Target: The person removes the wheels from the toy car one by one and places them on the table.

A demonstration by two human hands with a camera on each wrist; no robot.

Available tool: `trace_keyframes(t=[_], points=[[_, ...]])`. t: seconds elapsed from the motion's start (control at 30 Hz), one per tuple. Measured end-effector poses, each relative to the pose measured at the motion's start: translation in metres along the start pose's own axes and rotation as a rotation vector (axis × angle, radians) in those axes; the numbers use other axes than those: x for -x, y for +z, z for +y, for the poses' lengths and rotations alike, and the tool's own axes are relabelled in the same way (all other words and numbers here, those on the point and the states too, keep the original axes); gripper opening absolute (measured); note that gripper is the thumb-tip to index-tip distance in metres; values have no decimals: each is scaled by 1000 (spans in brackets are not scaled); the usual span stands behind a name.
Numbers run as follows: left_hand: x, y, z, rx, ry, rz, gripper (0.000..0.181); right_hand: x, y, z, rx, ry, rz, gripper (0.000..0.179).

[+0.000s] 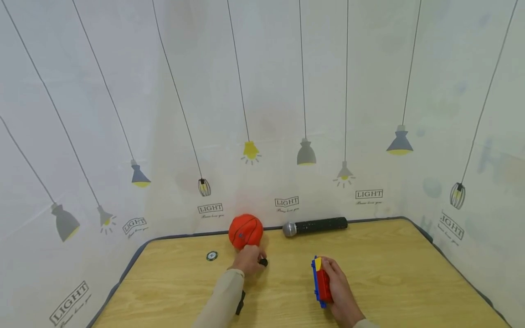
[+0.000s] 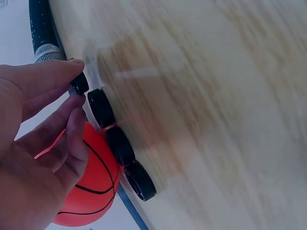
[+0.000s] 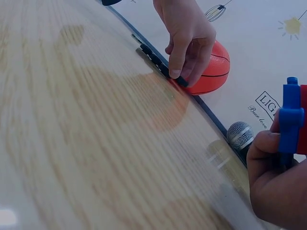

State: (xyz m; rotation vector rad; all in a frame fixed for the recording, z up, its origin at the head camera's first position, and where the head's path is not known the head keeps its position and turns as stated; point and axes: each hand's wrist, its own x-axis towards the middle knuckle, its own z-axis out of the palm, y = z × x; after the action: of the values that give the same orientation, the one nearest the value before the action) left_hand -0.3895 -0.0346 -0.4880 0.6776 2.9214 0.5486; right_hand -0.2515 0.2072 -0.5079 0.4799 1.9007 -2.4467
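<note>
My left hand (image 1: pixel 248 260) pinches a small black wheel-like disc (image 2: pixel 80 83) between thumb and fingertips, low over the table. Close by, three more black discs (image 2: pixel 121 146) stand in a row on the table in the left wrist view; in the head view the hand hides them. An orange-red toy basketball (image 1: pixel 245 230) sits just behind this hand. Farther right, my right hand (image 1: pixel 341 294) grips a red, yellow and blue plastic toy (image 1: pixel 322 283), its long blue side facing left. Only part of that toy (image 3: pixel 291 117) shows in the right wrist view.
A microphone (image 1: pixel 320 226) lies along the back edge of the wooden table (image 1: pixel 389 269), right of the ball. Left of the ball is a poker chip (image 1: pixel 212 256). White walls with printed lamps (image 1: pixel 306 152) enclose the back and sides.
</note>
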Motion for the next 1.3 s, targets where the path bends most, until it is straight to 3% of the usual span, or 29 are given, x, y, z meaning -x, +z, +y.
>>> trace_keyframes(t=[0.33,0.57,1.3], points=[[1,2,-2,-70,28,-4,24,1,1,1,-6,-10,-6,49],[1,5,-4,-116,77,26,23,1,0,3,-15,-22,-17,49],[3,4,-3,-94,46,35,23,2,-1,0,-5,-33,-24,48]])
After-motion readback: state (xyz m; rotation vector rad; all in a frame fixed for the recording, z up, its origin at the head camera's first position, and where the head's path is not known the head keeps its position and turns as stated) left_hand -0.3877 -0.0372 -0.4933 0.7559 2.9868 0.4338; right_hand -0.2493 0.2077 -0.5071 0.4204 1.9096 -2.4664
